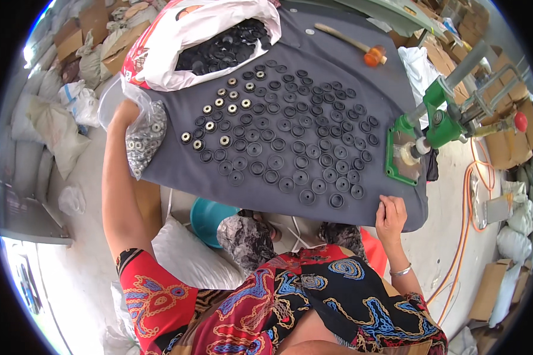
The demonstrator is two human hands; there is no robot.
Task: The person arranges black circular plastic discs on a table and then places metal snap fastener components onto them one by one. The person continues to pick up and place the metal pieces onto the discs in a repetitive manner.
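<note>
My left hand [126, 111] is at the mouth of a clear plastic bag [145, 139] filled with small metal bearings, at the table's left edge. Plastic film and the bag's folds hide its fingers. My right hand [391, 218] rests by the front right edge of the table with its fingers curled in, nothing visible in them. Between the hands, many round black plastic wheels [276, 161] lie spread in loose rows on the grey cloth. Several toward the left have a shiny bearing [225, 140] set in the centre.
A large white and red sack [160, 59] of black wheels lies open at the back left. A mallet [373, 55] with an orange head lies at the back. On the right stands a green hand press [438, 121]. Below the table is a teal basin [204, 219]; orange hose [465, 219] trails across the floor.
</note>
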